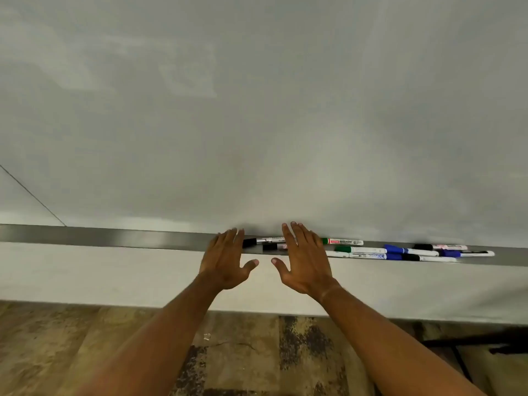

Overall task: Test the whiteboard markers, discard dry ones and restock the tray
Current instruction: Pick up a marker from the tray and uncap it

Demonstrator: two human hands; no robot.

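Observation:
A blank whiteboard (257, 110) fills the upper view, with a long metal tray (114, 237) along its bottom edge. Several markers lie in the tray: a black-capped one (264, 240) between my hands, a green-capped one (343, 241) just right of my right hand, and blue, green and black ones (400, 251) farther right. My left hand (225, 258) and my right hand (305, 258) reach side by side over the tray's front edge, fingers straight and spread, holding nothing. My right hand covers parts of two markers.
Below the tray runs a pale wall band (100, 272), then a worn wooden floor (85, 352). A dark stand leg (463, 350) shows at the lower right. The tray's left stretch holds no markers.

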